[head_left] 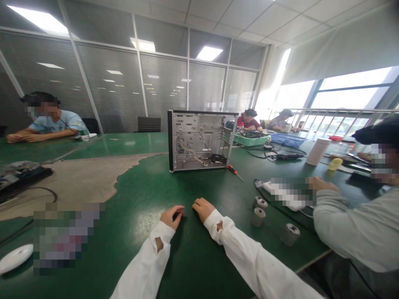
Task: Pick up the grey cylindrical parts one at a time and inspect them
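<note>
My left hand [173, 216] rests on the green table with its fingers loosely curled and a gap beside the thumb; nothing is in it. A short way to its right, my right hand [203, 209] lies palm down, fingers loosely bent, also without anything visible in it. The two hands do not touch. Beyond them stands an open computer case [199, 141], upright, its bare metal inside facing me with loose cables in the lower part. An orange-and-black screwdriver [234, 172] lies by the case's lower right corner, apart from both hands.
Several small cylindrical containers [290, 235] stand right, near a white power strip [291, 195] and a co-worker's arm [330, 211]. Green [251, 140] and blue baskets [288, 140] sit farther back. At left are a torn brown surface [84, 176] and a white oval object [16, 258].
</note>
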### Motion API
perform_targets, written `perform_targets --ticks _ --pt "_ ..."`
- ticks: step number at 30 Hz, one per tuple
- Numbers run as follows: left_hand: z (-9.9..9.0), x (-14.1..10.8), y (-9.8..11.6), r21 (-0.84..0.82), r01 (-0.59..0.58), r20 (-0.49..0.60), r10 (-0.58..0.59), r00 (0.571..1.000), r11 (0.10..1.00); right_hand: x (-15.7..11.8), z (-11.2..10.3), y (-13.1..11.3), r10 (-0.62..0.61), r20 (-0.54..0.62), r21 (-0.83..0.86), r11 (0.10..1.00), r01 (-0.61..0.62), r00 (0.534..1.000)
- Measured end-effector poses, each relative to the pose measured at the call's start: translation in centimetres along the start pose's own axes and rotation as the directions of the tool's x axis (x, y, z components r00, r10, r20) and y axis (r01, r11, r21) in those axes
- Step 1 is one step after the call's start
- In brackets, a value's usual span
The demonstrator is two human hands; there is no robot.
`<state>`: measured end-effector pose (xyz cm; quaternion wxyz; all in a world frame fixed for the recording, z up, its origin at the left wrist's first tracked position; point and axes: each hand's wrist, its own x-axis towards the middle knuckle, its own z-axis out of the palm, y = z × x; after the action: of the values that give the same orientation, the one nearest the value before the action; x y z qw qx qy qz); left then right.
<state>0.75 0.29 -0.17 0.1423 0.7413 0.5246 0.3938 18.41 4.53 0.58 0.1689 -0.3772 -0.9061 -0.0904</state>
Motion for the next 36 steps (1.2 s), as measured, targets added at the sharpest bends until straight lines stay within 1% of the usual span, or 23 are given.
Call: perform_targets --ticks 3,5,7,8,10,12,14,17,20,23,26,30,33,36 --pt "0.0 0.0 0.1 -0.008 0.011 -0.006 -0.011 1.000 1.000 -1.8 -0.9 0.1 -0.031 0.003 -0.010 0.999 0.031 1.000" --pt "-0.2 0.0 0.3 -0.011 0.030 0.019 -0.030 0.999 0.999 -3.5 -2.0 0.3 -0.030 0.014 -0.026 0.999 0.030 0.999" --pt "-0.3 0.1 0.5 -0.005 0.050 0.053 -0.050 0.997 0.999 -5.5 -3.3 1.1 0.019 0.010 -0.042 0.999 -0.019 1.000" --pt "-0.4 0.2 0.6 0.002 0.057 0.065 -0.058 0.996 0.998 -6.5 -4.0 1.7 0.056 -0.011 -0.045 0.997 -0.056 0.998" --pt "-0.6 0.2 0.8 0.017 0.063 0.073 -0.064 0.995 0.998 -8.8 -5.5 3.5 0.133 -0.093 -0.042 0.990 -0.137 0.987" --pt "-0.6 0.3 0.8 0.020 0.064 0.074 -0.065 0.995 0.998 -11.0 -7.1 5.8 0.206 -0.189 -0.046 0.975 -0.219 0.960" --pt "-0.5 0.3 0.6 0.014 0.062 0.073 -0.063 0.995 0.998 -12.9 -8.4 8.0 0.294 -0.269 -0.073 0.943 -0.324 0.917" --pt "-0.2 0.2 0.2 0.003 0.052 0.051 -0.052 0.997 0.999 -14.7 -9.7 10.4 0.403 -0.308 -0.092 0.889 -0.449 0.862" --pt "0.0 0.1 0.0 -0.005 0.042 0.008 -0.042 0.999 0.999 -15.2 -9.8 11.2 0.466 -0.276 -0.071 0.862 -0.502 0.840" --pt "0.0 0.0 0.0 -0.009 0.037 0.000 -0.037 0.999 0.999 -15.0 -9.4 10.9 0.488 -0.235 -0.059 0.856 -0.514 0.840" --pt "-0.1 0.1 0.0 -0.006 0.038 0.003 -0.038 0.999 0.999 -14.8 -9.2 10.5 0.492 -0.234 -0.061 0.854 -0.517 0.839" --pt "-0.4 0.2 0.3 0.015 0.048 0.040 -0.048 0.998 0.999 -14.9 -9.2 10.5 0.477 -0.245 -0.087 0.857 -0.509 0.844" --pt "-0.7 0.3 0.8 0.023 0.058 0.056 -0.060 0.997 0.998 -15.2 -9.1 10.5 0.457 -0.244 -0.126 0.860 -0.495 0.855" --pt "-0.8 0.2 1.1 0.022 0.074 0.063 -0.075 0.995 0.997 -15.3 -8.9 10.2 0.455 -0.242 -0.178 0.847 -0.501 0.857"
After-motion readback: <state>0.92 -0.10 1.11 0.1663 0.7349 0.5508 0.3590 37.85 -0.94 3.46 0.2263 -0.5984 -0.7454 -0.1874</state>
